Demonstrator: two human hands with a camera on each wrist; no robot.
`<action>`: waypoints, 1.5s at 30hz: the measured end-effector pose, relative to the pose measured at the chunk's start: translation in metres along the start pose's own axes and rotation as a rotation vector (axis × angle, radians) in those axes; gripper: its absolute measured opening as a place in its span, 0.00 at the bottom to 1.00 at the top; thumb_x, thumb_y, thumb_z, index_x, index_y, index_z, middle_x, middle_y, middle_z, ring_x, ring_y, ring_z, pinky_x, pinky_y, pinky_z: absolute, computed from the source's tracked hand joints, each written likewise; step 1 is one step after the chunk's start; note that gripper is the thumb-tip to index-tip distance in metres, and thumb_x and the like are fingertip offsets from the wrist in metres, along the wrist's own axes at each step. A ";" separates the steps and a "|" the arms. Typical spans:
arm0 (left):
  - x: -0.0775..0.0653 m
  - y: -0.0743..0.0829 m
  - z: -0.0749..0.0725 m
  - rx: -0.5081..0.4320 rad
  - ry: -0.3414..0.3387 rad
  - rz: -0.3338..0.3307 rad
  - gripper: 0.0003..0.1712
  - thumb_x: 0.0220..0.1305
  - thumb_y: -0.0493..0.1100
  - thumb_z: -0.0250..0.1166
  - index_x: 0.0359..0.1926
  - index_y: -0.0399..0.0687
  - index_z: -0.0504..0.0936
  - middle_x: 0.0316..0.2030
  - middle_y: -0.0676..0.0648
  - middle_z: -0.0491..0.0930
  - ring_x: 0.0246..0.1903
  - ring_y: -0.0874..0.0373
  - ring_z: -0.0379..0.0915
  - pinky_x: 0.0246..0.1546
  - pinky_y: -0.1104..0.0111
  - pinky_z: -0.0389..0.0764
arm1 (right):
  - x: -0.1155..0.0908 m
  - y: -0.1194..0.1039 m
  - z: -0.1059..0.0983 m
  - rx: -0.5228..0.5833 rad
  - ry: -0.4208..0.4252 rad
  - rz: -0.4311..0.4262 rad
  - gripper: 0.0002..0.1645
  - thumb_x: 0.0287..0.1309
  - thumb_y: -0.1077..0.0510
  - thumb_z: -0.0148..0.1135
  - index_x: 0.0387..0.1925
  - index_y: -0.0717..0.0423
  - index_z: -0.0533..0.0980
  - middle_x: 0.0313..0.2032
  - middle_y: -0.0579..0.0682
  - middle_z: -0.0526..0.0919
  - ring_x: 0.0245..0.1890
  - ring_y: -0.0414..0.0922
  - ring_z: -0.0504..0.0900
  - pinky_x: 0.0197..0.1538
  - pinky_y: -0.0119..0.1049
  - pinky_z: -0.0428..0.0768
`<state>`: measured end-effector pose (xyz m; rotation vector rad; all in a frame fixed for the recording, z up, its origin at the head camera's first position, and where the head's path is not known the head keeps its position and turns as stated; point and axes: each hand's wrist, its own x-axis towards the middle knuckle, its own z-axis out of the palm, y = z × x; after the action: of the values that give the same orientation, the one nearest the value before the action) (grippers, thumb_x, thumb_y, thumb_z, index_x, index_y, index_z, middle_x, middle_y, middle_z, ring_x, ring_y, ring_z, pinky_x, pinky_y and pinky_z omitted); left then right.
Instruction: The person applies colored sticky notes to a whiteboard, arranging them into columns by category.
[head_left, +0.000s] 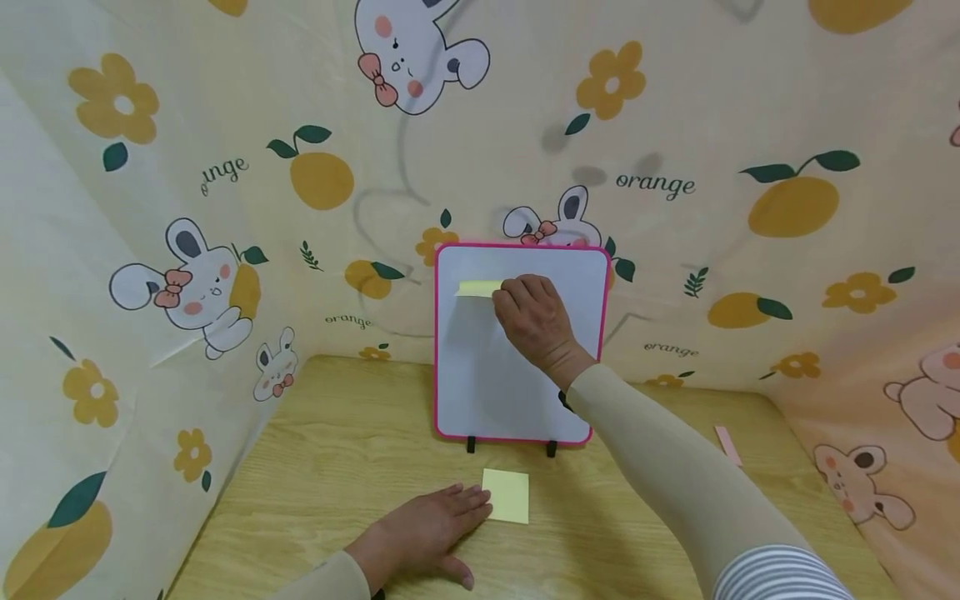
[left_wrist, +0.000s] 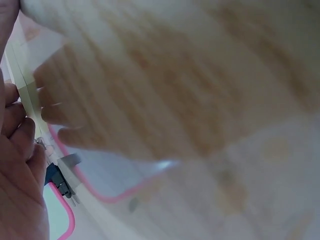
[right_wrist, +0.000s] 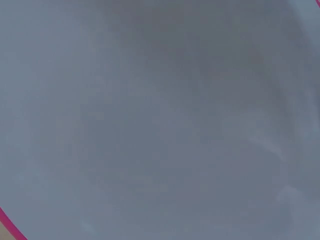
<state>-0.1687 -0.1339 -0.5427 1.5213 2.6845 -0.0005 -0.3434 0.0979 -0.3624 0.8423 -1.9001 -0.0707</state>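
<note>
A white board (head_left: 517,392) with a pink frame stands upright on small black feet at the back of the wooden table (head_left: 315,450). My right hand (head_left: 513,302) is up against the board's upper left and holds a yellow sticky note (head_left: 478,288) by its right end against the surface. Flat on the table in front, my left hand (head_left: 467,505) touches the left edge of a yellow sticky-note pad (head_left: 510,497) with its fingertips. The right wrist view is filled by the board's white surface (right_wrist: 160,120). Blurred in the left wrist view are my left palm (left_wrist: 20,165) and the pink frame (left_wrist: 100,196).
A small pink strip (head_left: 727,446) lies on the table to the right of the board. Cloth printed with rabbits and oranges (head_left: 225,208) walls the table in at the back and on both sides.
</note>
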 end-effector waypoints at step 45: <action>-0.002 0.001 0.000 -0.059 -0.006 -0.030 0.57 0.65 0.80 0.56 0.81 0.47 0.63 0.81 0.47 0.62 0.80 0.54 0.58 0.80 0.62 0.63 | -0.024 -0.008 0.016 0.004 -0.148 -0.031 0.12 0.68 0.54 0.70 0.38 0.56 0.77 0.43 0.53 0.86 0.47 0.52 0.82 0.54 0.45 0.85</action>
<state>-0.1671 -0.1356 -0.5424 1.4618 2.6768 0.0724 -0.3465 0.1004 -0.3919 0.8900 -2.0257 -0.1516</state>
